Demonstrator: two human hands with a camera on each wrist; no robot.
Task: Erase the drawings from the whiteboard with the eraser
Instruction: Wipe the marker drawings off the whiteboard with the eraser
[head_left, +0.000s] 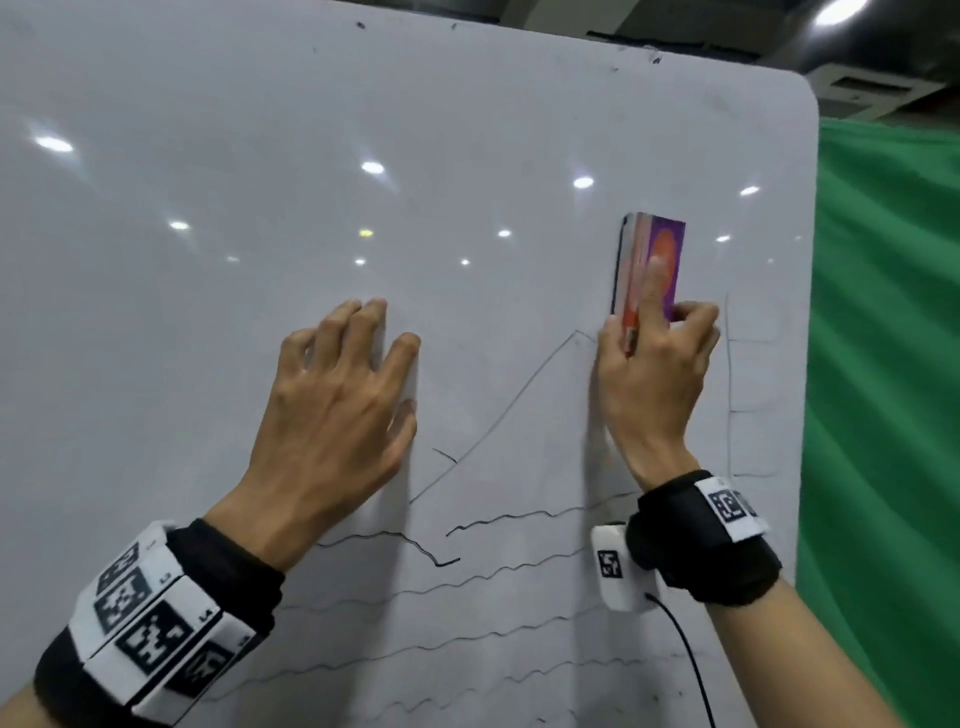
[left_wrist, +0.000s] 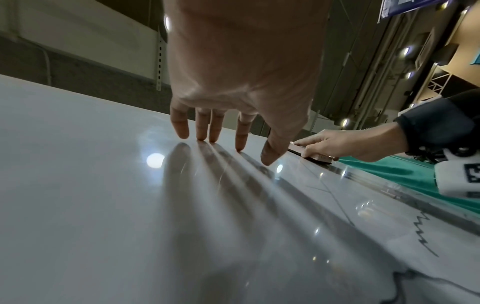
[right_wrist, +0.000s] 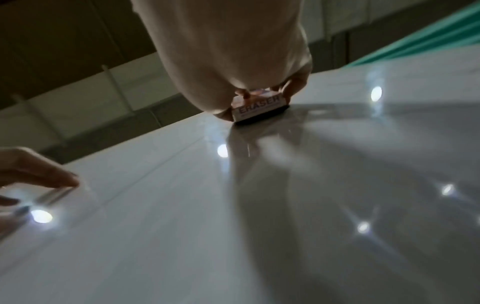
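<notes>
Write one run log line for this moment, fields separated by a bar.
right hand grips eraser, pad on whiteboard | left hand fingertips brace board | wavy lines remain

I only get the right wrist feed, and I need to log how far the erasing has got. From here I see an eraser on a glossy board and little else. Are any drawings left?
Observer: Yes. The head view shows wavy lines running across the whiteboard below both hands.
Operator: Anything near the eraser itself?
Observer: A slanted line climbs to a peak just beside the right hand, which grips the eraser.
Operator: What is the other hand doing?
Observer: The left hand is spread on the board, fingertips touching it, holding nothing.
</notes>
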